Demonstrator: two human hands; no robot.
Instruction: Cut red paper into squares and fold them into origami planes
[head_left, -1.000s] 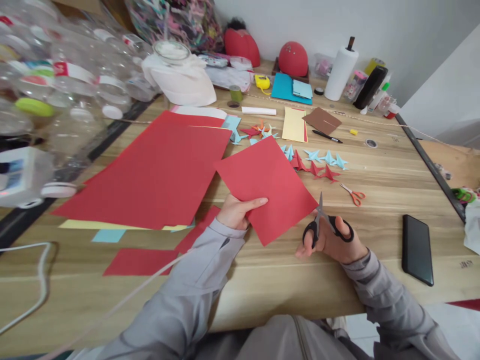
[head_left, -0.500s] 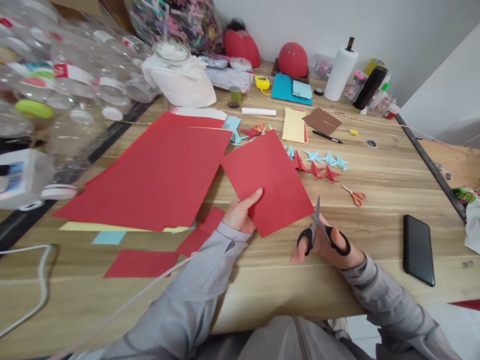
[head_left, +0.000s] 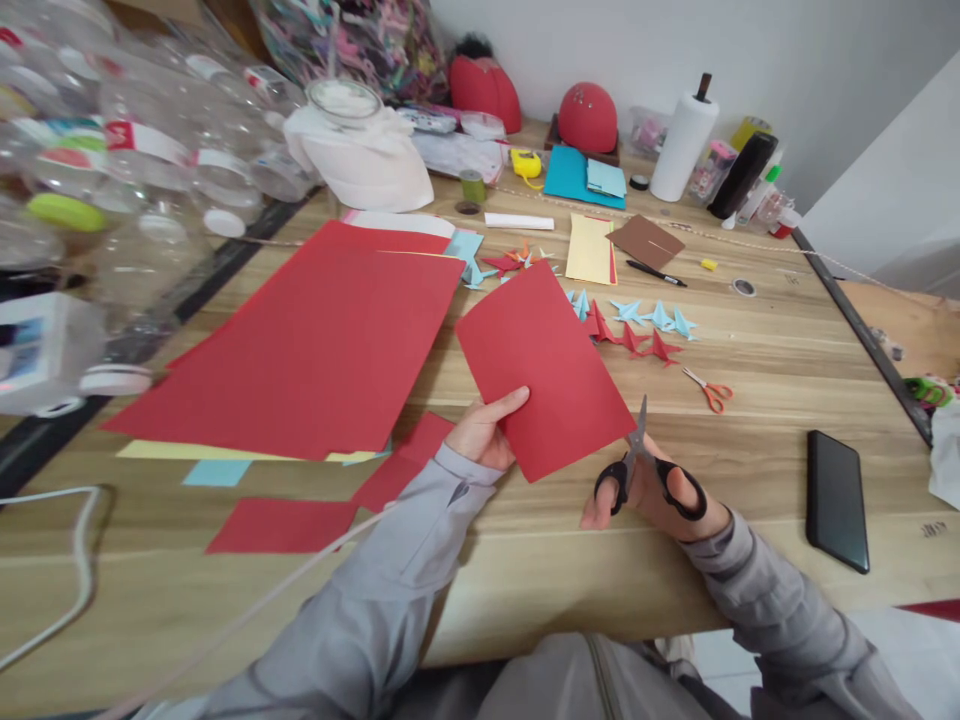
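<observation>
A red sheet of paper (head_left: 546, 370) is pinched at its lower left edge by my left hand (head_left: 489, 428), thumb on top and fingers underneath. My right hand (head_left: 660, 495) has its thumb and fingers through the black handles of a pair of scissors (head_left: 639, 447). The blades point away from me and stand a little apart, at the right corner of the sheet; whether they bite into it I cannot tell. Left of the hands lies a stack of large red sheets (head_left: 315, 350). Two smaller red pieces (head_left: 281, 525) lie in front of it.
Folded blue paper cranes (head_left: 660, 316) and red ones (head_left: 631, 340) sit beyond the sheet. Small orange scissors (head_left: 707, 389) and a black phone (head_left: 837, 500) lie to the right. Plastic bottles (head_left: 142, 170) crowd the left. A pale cord (head_left: 300, 560) passes by my left sleeve.
The red sheet has shifted slightly right and toward me and now bows a little, its far left corner pulled in. The scissors have moved slightly to the right.
</observation>
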